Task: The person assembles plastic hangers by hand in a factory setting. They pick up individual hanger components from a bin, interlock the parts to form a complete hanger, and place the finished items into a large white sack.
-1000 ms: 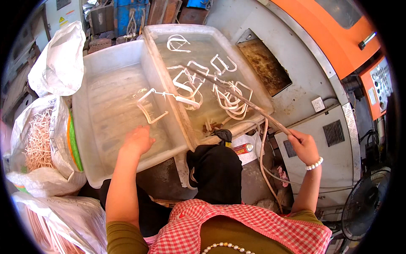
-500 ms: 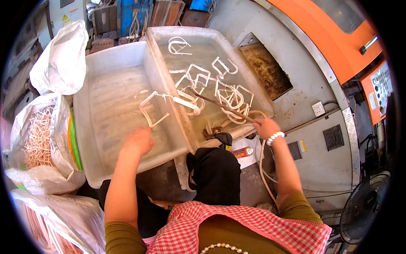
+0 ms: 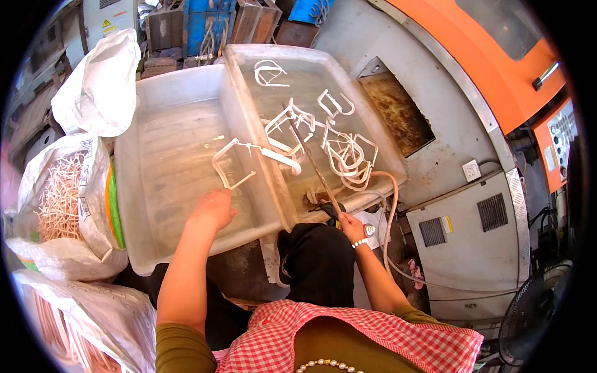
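My left hand [image 3: 214, 208] is closed at the near end of a pale pinkish-white moulded plastic frame [image 3: 219, 163]. That frame hangs over the left tub [image 3: 138, 205], and its far part lies across the divider. In my right hand [image 3: 352, 227] is a long thin brown stick [image 3: 321, 178], gripped by its near end. The stick slants forward over the right tub [image 3: 239, 62], its far end among the plastic pieces. Several similar white plastic frames [image 3: 348, 155] lie tangled in shallow water there, and one looped piece [image 3: 270, 73] sits apart at the far end.
Open woven sacks stand at left, one holding thin pinkish plastic bits [image 3: 61, 199]. A grey and orange machine [image 3: 460, 224] with a square opening borders the right. A hose [image 3: 394, 205] loops beside the right tub; a black fan [image 3: 535, 317] stands lower right.
My right hand has moved left and nearer to me, swinging the stick from a crosswise slant to point more straight ahead. My left hand stays at the same plastic frame.
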`<state>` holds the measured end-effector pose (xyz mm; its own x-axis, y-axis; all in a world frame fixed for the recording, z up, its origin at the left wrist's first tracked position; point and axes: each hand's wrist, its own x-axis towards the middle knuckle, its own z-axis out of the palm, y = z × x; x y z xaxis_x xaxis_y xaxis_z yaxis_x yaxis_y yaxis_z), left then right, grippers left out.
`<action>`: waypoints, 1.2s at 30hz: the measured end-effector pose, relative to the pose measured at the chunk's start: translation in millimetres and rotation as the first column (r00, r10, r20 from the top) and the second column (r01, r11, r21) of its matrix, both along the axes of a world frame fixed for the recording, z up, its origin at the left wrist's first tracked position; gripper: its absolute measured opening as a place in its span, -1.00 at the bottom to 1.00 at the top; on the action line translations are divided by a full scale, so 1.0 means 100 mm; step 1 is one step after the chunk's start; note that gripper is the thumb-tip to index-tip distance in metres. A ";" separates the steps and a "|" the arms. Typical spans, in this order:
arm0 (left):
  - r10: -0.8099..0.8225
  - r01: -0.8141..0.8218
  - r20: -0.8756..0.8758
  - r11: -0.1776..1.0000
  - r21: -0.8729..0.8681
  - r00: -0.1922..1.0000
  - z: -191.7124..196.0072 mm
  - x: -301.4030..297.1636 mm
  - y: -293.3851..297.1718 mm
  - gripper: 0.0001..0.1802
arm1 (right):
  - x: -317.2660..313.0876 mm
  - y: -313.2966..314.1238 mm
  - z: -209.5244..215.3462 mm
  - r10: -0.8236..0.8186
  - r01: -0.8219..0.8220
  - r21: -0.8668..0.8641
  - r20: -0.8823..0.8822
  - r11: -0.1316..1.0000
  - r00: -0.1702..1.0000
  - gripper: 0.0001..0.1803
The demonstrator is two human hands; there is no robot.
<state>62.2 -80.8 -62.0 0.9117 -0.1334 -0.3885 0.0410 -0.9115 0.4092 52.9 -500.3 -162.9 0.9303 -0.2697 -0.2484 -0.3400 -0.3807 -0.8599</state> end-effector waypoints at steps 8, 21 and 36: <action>0.009 -0.009 0.026 1.000 -0.021 1.000 0.03 -0.02 -0.03 -0.52 | -0.26 0.12 0.45 -0.082 0.070 0.152 0.074 0.986 0.994 -0.67; 0.020 -0.021 -0.012 1.000 -0.016 1.000 0.02 0.00 -0.03 -0.50 | -0.56 0.27 1.34 -0.118 0.093 0.278 0.076 0.956 0.990 -0.70; -0.028 0.027 0.022 0.999 0.034 0.999 -0.01 -0.05 -0.05 -0.54 | -0.95 0.15 2.61 0.375 -0.349 -0.147 0.230 0.926 0.898 -0.68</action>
<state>57.1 -85.8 -62.9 0.9167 -0.1454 -0.3723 0.0070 -0.9255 0.3787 -42.2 -484.9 98.0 0.9962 0.0864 0.0141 0.0575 -0.5241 -0.8497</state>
